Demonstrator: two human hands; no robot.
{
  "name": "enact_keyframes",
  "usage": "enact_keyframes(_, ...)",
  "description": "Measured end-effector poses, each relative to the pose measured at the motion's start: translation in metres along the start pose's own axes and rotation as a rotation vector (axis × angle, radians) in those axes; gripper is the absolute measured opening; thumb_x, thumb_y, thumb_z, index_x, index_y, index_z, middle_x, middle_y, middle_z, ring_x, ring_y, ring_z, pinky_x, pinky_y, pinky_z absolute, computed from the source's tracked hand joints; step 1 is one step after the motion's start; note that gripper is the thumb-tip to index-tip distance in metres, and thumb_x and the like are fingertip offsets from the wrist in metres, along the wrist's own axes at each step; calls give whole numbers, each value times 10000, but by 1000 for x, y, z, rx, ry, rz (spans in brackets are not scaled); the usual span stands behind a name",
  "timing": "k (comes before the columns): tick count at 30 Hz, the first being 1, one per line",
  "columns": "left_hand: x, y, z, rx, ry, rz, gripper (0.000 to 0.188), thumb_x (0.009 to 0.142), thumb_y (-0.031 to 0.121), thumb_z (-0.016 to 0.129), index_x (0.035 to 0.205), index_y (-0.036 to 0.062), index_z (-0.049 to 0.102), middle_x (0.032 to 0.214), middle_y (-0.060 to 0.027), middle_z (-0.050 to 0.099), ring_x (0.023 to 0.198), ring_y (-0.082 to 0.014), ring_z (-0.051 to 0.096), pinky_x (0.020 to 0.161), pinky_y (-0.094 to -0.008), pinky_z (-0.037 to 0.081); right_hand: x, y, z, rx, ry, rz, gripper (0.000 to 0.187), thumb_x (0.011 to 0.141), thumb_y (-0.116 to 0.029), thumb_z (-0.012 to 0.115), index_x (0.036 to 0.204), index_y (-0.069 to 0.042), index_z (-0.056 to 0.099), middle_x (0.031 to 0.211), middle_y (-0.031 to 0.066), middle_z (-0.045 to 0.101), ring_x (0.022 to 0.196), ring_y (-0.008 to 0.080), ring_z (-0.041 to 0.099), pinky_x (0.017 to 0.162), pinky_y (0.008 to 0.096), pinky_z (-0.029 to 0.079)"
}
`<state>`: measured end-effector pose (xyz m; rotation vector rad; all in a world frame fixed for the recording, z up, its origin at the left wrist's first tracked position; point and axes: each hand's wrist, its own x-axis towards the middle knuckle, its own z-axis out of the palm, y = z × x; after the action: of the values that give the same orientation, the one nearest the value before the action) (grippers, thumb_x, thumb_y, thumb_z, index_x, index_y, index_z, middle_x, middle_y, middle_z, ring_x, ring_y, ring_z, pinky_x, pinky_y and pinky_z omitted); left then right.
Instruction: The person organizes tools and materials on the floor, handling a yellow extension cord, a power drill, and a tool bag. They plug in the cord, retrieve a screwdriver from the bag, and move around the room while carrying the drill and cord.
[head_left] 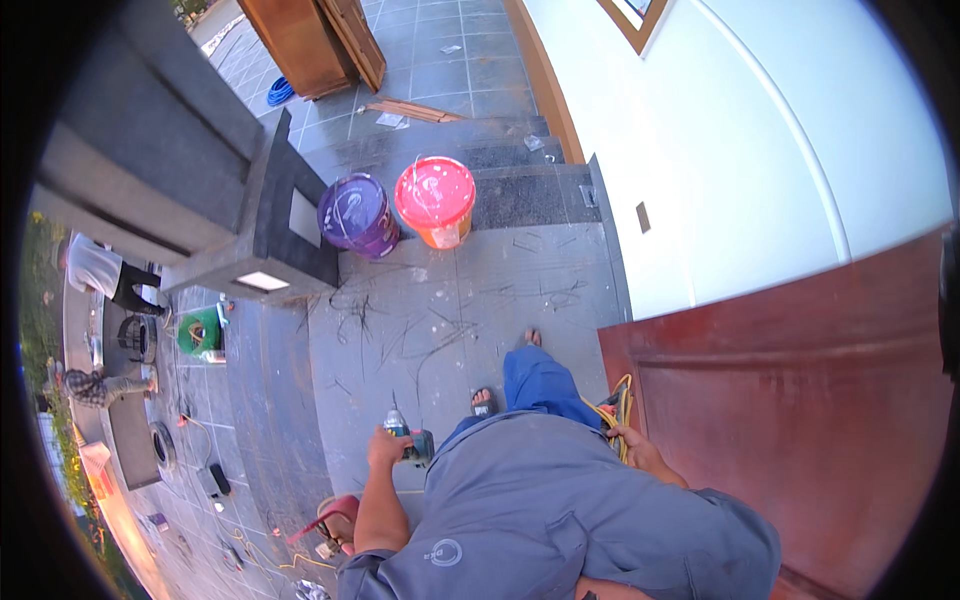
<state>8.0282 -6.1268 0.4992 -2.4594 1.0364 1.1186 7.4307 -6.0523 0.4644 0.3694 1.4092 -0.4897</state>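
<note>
The left hand [383, 447] is gripping a teal cordless drill [410, 441] (held ready), while the right hand [633, 447] is clasping coiled yellow cable [618, 405] beside the red-brown door [800, 400].

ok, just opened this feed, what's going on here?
A person in a grey-blue work shirt stands on a scuffed grey stone landing beside a reddish-brown wooden door. The left hand grips a teal cordless drill; the right hand holds a bundle of yellow cable. Ahead, by the steps, stand a purple plastic bucket and an orange bucket with a red lid.
</note>
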Motion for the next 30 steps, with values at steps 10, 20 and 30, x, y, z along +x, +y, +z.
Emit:
enact_keyframes(10, 99, 274, -163, -36, 156, 102, 777, 606, 406, 852, 1191, -21, 569, 1043, -242, 716, 996, -419, 696, 866, -488, 553, 48, -260, 113, 27, 2, 63, 148, 799, -137, 648, 898, -27, 646, 768, 111, 683, 670, 273, 658, 674, 398, 575)
enact_keyframes(20, 173, 519, -275, -63, 177, 247, 821, 594, 444, 848, 1248, 29, 576, 1027, -237, 726, 979, -419, 696, 859, -478, 545, 35, -529, 244, -28, -7, 48, 79, 799, -107, 629, 804, -30, 612, 705, 115, 657, 633, 259, 648, 656, 389, 570)
enact_keyframes(30, 333, 782, -384, -287, 173, 384, 762, 589, 414, 846, 1179, -6, 610, 1020, -259, 722, 964, -424, 706, 839, -457, 553, 31, -771, 373, -209, 4, -247, 95, 794, -105, 640, 816, -13, 631, 701, 115, 656, 619, 278, 647, 645, 398, 571)
